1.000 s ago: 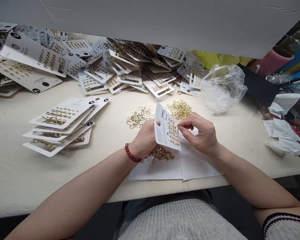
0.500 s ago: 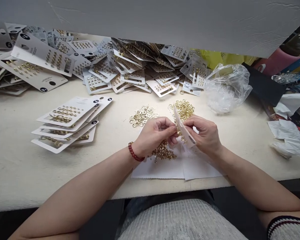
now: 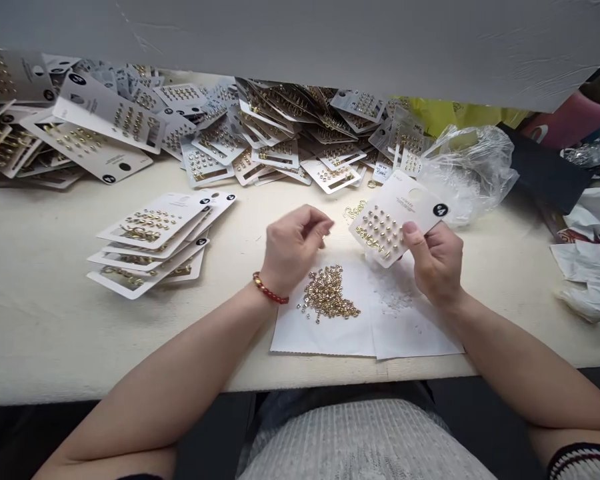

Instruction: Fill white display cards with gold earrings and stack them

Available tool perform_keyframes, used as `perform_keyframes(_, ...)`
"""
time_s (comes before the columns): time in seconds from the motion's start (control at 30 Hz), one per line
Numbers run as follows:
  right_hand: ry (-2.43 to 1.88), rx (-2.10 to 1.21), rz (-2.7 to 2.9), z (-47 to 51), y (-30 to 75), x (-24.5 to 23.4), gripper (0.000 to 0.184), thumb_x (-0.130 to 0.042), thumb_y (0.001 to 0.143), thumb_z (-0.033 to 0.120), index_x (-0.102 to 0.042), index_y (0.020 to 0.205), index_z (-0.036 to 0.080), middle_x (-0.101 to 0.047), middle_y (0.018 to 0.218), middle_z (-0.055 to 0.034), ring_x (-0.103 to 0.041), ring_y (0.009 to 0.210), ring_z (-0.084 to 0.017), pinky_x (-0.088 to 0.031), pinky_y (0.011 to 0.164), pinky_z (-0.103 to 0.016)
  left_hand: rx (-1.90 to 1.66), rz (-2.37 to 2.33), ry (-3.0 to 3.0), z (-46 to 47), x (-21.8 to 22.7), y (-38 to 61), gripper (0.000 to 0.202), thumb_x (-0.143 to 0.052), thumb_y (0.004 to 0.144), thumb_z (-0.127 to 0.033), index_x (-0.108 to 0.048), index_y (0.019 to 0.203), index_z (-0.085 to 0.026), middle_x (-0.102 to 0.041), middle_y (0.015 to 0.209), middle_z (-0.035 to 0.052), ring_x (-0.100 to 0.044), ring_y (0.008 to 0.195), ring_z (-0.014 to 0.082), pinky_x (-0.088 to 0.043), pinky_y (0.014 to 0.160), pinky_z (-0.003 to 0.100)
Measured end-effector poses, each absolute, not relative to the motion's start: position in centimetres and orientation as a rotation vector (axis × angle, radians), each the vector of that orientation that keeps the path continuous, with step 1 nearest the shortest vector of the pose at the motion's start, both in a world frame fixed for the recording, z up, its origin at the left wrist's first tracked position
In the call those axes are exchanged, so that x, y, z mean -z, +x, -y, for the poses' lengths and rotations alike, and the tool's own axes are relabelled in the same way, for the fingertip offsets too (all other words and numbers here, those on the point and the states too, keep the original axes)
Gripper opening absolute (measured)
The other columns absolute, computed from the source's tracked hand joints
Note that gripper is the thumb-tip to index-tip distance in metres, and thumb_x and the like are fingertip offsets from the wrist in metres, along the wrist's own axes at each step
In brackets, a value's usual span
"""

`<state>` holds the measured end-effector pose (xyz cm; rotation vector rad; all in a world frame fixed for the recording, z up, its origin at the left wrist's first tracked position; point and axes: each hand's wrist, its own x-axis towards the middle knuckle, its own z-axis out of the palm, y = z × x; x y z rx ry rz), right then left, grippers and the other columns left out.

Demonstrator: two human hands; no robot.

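Observation:
My right hand (image 3: 437, 263) grips a white earring card (image 3: 420, 200) by its lower right edge, thumb on the front. The card is tilted and faces me, with rows of gold studs and a line of gold hoops along one side. My left hand (image 3: 295, 243) is closed in a pinch left of the card, apart from it. What sits at its fingertips, if anything, is too small to make out. Below lies a heap of gold studs (image 3: 330, 293) on white paper (image 3: 325, 340). Small clear bits (image 3: 393, 297) are scattered on the paper's right part.
A stack of filled earring cards (image 3: 150, 233) sits at left. Many more cards (image 3: 265, 127) are piled along the back under a grey overhang (image 3: 300, 40). A crumpled clear plastic bag (image 3: 473, 173) and white tissues (image 3: 587, 280) lie at right. Gold hoops (image 3: 355, 210) show behind the card.
My right hand has turned the card from edge-on to face me and moved it slightly right. My left hand has drawn away from the card to the left, uncovering the stud heap.

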<state>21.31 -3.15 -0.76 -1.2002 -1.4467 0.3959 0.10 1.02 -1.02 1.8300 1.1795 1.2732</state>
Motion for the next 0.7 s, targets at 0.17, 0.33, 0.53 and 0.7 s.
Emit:
perform_keyframes(0.17,-1.184,-0.557,1.328,2.6,21.7,0.9,0.042,-0.061,0.092,0.049,-0.046,0.063,0.021,-0.044,0.052,0.0043,-0.043,0.046,-0.010,-0.038,0.042,-0.025,-1.125,-1.460,2.150,-3.5,1.2,-1.9,0.011,-0.064,0.086,-0.021,-0.072,0.079,-0.020,-0.073,0.075,0.0024,-0.064,0.071,0.0175,-0.051,0.068,0.034)
perform_keyframes(0.33,-1.213,-0.554,1.338,2.8,21.4,0.8,0.039,-0.064,0.088,0.051,-0.053,0.065,0.021,-0.054,0.059,0.0008,-0.048,0.054,-0.012,-0.041,0.046,-0.026,-0.880,-1.441,2.405,-3.7,2.2,-2.0,0.010,-0.082,0.073,-0.027,-0.071,0.073,-0.025,-0.071,0.073,0.0028,-0.059,0.079,0.0247,-0.043,0.074,0.040)
perform_keyframes(0.53,-1.240,-0.548,1.333,2.7,21.5,1.1,0.039,-0.063,0.089,0.051,-0.053,0.066,0.021,-0.055,0.061,0.0001,-0.049,0.057,-0.013,-0.041,0.048,-0.027,-0.817,-1.443,2.495,-3.5,2.9,-1.8,0.016,-0.080,0.075,-0.027,-0.066,0.069,-0.024,-0.068,0.071,0.0023,-0.056,0.079,0.0249,-0.038,0.072,0.039)
perform_keyframes(0.7,-1.227,-0.574,1.340,2.8,21.6,1.2,0.038,-0.063,0.089,0.049,-0.052,0.066,0.021,-0.052,0.060,0.0007,-0.047,0.057,-0.012,-0.041,0.048,-0.027,-0.826,-1.446,2.385,-3.4,2.6,-1.6,0.016,-0.077,0.074,-0.018,-0.062,0.069,-0.022,-0.068,0.071,0.0013,-0.058,0.075,0.0224,-0.042,0.070,0.038)
